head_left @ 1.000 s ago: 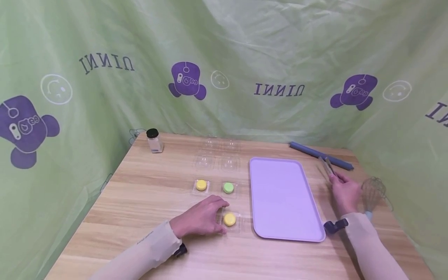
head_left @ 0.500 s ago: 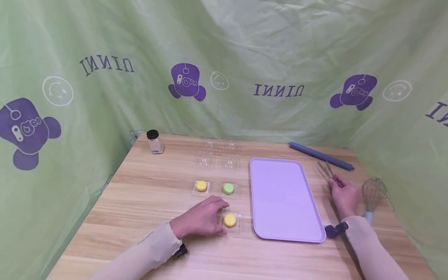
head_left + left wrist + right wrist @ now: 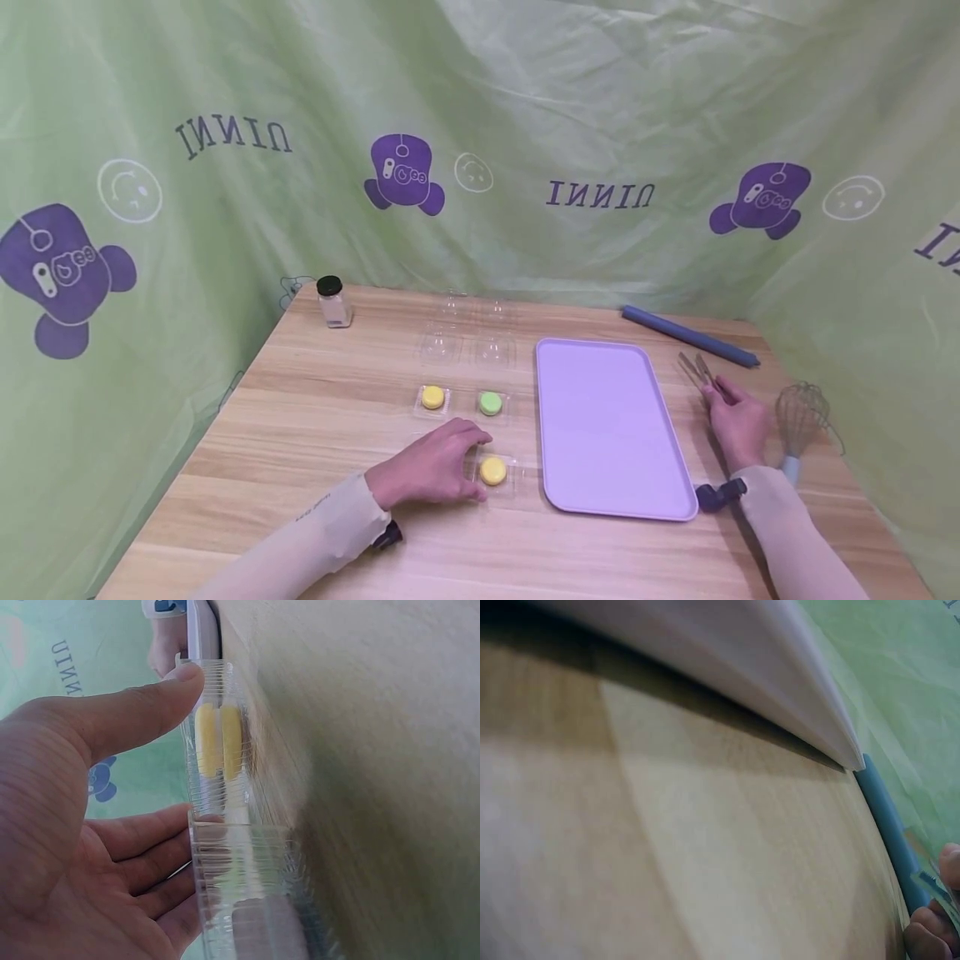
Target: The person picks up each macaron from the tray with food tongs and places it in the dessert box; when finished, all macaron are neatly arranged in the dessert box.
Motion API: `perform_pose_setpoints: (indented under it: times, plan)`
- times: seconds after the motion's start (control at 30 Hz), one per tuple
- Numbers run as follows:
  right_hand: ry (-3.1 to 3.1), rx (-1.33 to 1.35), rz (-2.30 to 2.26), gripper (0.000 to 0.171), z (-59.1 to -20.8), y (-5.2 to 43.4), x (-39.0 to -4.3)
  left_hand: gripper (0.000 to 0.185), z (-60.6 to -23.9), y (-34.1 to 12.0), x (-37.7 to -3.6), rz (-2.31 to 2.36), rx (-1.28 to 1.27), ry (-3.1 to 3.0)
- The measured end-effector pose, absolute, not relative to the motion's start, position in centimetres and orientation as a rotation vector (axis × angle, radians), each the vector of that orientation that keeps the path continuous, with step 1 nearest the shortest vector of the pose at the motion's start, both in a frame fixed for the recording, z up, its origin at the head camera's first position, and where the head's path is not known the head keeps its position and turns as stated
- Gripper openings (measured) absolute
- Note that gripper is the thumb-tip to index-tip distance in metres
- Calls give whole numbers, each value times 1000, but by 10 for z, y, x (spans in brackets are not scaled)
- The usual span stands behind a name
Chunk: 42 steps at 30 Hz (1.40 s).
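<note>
Left hand (image 3: 435,467) pinches the clear clamshell (image 3: 501,477) holding a yellow macaron (image 3: 492,471), just left of the purple tray (image 3: 615,425) – probably steadying it. Right hand (image 3: 738,421) grasps the tongs (image 3: 699,373) on the tray's other side. Left wrist view shows the thumb (image 3: 120,712) on the lid edge – the head view doesn't.
</note>
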State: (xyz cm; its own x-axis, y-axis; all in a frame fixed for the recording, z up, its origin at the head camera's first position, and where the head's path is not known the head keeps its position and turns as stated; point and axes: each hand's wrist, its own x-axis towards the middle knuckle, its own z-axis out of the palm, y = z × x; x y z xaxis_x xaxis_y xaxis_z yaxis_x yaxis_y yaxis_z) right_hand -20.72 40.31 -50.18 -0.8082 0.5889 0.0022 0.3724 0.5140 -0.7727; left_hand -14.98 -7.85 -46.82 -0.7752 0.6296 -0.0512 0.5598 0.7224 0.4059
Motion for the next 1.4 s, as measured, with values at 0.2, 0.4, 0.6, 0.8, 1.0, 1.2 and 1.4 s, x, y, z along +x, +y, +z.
perform_pose_setpoints:
  times: [0.2, 0.4, 0.6, 0.8, 1.0, 1.2, 1.4]
  plan:
    - [-2500, -809, 1163, 49, -505, 403, -208, 79, -467, -79, -148, 564, 936, 2723]
    - [-2510, -815, 1157, 48, -504, 402, -209, 78, -466, -79, -148, 574, 928, 2720]
    - [-2510, -813, 1192, 50, -500, 401, -208, 79, -466, -79, -147, 582, 922, 2719]
    - [-2511, -818, 1283, 54, -496, 399, -208, 80, -465, -79, -146, 571, 934, 2719]
    - [-2533, -796, 1338, 60, -493, 399, -210, 79, -464, -79, -148, 549, 956, 2738]
    - [-2508, -771, 1409, 65, -488, 399, -210, 79, -462, -78, -150, 535, 984, 2745]
    - [-2452, -731, 1547, 68, -480, 399, -203, 80, -463, -78, -146, 545, 960, 2737]
